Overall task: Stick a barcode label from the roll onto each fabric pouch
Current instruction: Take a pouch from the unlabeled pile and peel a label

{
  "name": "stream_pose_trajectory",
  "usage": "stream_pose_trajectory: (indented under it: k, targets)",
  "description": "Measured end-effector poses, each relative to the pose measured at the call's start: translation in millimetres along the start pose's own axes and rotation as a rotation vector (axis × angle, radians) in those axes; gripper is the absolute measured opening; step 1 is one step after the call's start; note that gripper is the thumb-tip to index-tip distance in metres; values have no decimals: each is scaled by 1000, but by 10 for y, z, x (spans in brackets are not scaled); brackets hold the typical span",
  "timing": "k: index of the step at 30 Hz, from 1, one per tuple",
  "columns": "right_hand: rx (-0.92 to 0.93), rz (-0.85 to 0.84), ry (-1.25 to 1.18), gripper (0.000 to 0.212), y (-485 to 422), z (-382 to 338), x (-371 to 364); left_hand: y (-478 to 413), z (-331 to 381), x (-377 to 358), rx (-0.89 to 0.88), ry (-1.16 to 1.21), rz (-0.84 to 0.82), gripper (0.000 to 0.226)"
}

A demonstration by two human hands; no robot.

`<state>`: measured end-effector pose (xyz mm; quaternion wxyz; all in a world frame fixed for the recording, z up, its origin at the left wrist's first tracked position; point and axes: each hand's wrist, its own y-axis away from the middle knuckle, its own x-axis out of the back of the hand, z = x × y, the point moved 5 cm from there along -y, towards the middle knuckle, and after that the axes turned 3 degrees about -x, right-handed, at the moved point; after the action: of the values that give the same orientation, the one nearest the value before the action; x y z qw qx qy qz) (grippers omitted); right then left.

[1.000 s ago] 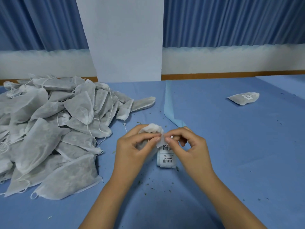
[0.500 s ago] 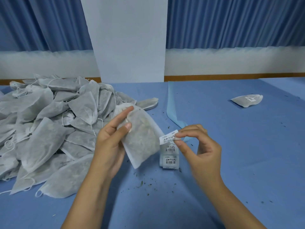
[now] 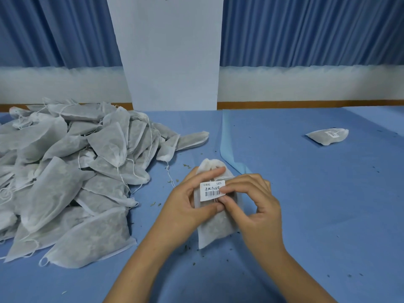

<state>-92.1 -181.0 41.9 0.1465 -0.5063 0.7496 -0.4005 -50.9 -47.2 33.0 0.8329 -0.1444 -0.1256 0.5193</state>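
Soft, even light falls from above, cool and bluish, with no glare. The hands cast only faint, diffuse shadows on the worktop beneath them. The wide lens bows straight lines toward the edges, and detail looks slightly smeared throughout.

Blue cloth covers the table, a lighter blue folded edge running down its middle. Dark crumbs scattered on it. Behind: pleated blue curtains, white pillar between them, orange-brown strip along the wall base.
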Motion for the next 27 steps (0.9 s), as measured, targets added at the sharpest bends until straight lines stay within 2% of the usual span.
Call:
stream_pose_trajectory:
  k: [6,11,14,16,19,22,24,27]
  targets:
    - [57,-38,146,11,-5,3,-44,-14,1,41,-20,25,33,56]
    - [17,-107,109,19,1,43,-75,-19,-13,65,-41,99,62,36]
    - [25,-198,121,28,34,40,-127,-34,-24,93,-42,89,133,35]
    - [-62,-198,66,28,49,74,-130,-35,-13,96,-49,77,148,37]
    - [-231,-81,-62,15,31,152,-61,-21,1,86,-88,21,126,44]
    - [-441,-56,-314,34,34,280,-63,-13,-3,58,-134,4,69,48]
    - [-560,-74,-475,28,43,345,-81,-8,-7,30,-153,-19,51,53]
    - [-566,-43,-488,11,22,368,-39,-19,-15,0,-147,72,105,71]
